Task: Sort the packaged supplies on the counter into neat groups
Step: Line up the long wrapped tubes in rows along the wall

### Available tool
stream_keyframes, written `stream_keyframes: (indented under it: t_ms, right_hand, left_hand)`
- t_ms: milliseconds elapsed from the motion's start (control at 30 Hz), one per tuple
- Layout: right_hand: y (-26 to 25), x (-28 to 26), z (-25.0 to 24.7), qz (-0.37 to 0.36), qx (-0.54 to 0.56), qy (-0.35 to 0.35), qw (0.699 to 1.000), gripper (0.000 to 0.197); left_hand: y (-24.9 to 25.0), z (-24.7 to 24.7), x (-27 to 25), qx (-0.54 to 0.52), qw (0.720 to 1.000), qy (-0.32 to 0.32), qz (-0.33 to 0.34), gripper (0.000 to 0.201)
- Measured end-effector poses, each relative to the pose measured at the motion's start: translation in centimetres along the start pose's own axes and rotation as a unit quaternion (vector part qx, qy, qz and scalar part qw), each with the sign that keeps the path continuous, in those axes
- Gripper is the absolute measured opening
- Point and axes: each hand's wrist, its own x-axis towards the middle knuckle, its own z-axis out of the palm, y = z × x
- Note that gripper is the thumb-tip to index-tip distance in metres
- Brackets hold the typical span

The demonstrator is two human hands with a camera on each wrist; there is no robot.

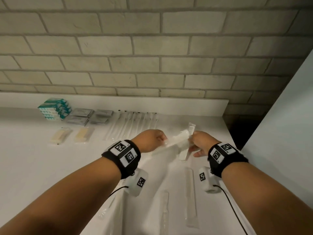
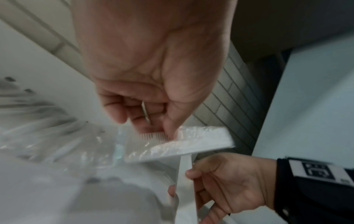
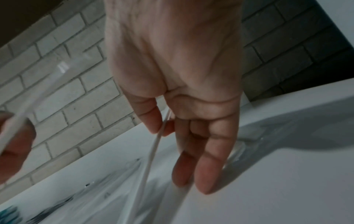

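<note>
Two bare forearms with black wristbands reach over a white surface (image 1: 33,167) set against a pale brick wall (image 1: 152,48). The left hand (image 1: 150,140) has its fingers curled, pinching one wrapped white comb (image 1: 176,140) by the teeth end. The right hand (image 1: 200,145) pinches a second wrapped comb (image 1: 185,152) between thumb and forefinger, with its other fingers hanging loosely straight. The two combs cross each other in the air, just above the surface, between the hands.

Along the back of the surface lie sorted groups: a stack of teal and white boxes (image 1: 54,108) at the left, grey sachets (image 1: 89,117) beside them, then a row of clear-wrapped toothbrushes (image 1: 133,123). In front of the boxes and sachets sit two cream-coloured wrapped bars (image 1: 60,135). Nearer the person, further clear-wrapped items (image 1: 190,197) lie loose on the surface.
</note>
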Motion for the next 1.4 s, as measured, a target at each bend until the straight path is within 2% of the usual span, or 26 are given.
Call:
stream_keyframes:
  t_ms: [67,133,200,267,333,400,467,533,667,767,867,967,1067,1300,1400]
  right_hand:
    - [0.2,0.0,-0.4,0.01,0.006,-0.007,1.0,0.024]
    - [0.3,-0.2,-0.7,0.016,-0.002,-0.026,1.0,0.022]
    - [0.5,-0.5,-1.1,0.001,-0.06,-0.027,0.998,0.023]
    - [0.4,-0.9,-1.3,-0.058,-0.146,0.012,0.987,0.029]
    - [0.2,-1.5,-1.5,-0.134,-0.264,0.048,0.954,0.036]
    - [-0.2,-2.3,-1.1,-0.175,-0.391,0.031,0.903,0.039]
    - [-0.2,-2.5,-0.1,-0.177,-0.482,-0.01,0.858,0.044]
    - [0.1,-2.0,1.2,-0.161,-0.517,-0.037,0.84,0.054]
    - [0.2,-0.1,2.4,-0.17,-0.518,-0.018,0.838,0.063]
    - [-0.4,1.8,2.4,-0.164,-0.523,-0.018,0.836,0.065]
    - [-1.2,3.5,2.3,-0.159,-0.526,-0.032,0.835,0.071]
    - [-1.9,4.7,2.2,-0.161,-0.536,-0.032,0.828,0.067]
    - [-2.7,5.4,2.1,-0.167,-0.556,-0.037,0.813,0.061]
    - [-3.1,6.8,2.7,-0.19,-0.564,-0.033,0.803,0.06]
    - [-2.9,6.9,2.9,-0.189,-0.555,-0.024,0.81,0.062]
  left_hand:
    - [0.2,-0.1,1.0,-0.026,0.998,0.033,0.038,0.007]
    - [-0.1,0.3,1.8,-0.062,0.996,0.036,0.061,0.009]
    - [-1.3,0.9,2.3,-0.016,0.998,-0.003,0.063,0.025]
    - [-2.4,1.7,2.5,0.062,0.997,-0.019,0.046,0.041]
    - [-2.7,2.4,2.0,0.111,0.992,-0.021,0.048,0.041]
    - [-2.0,3.4,1.2,0.163,0.983,-0.05,0.067,0.037]
    - [-1.0,4.5,0.4,0.232,0.964,-0.103,0.084,0.048]
    - [-0.3,5.2,0.1,0.278,0.947,-0.132,0.095,0.061]
    - [-0.8,5.0,1.3,0.325,0.929,-0.123,0.126,0.069]
    - [-1.4,4.4,3.4,0.36,0.918,-0.125,0.106,0.071]
    - [-1.8,3.6,6.1,0.367,0.921,-0.12,0.055,0.073]
    - [-2.2,2.7,8.6,0.374,0.92,-0.116,0.02,0.073]
    - [-2.7,2.2,10.5,0.375,0.922,-0.098,0.014,0.071]
    - [-3.5,1.8,13.1,0.378,0.922,-0.078,0.027,0.068]
    - [-3.7,1.8,13.6,0.384,0.92,-0.076,0.03,0.068]
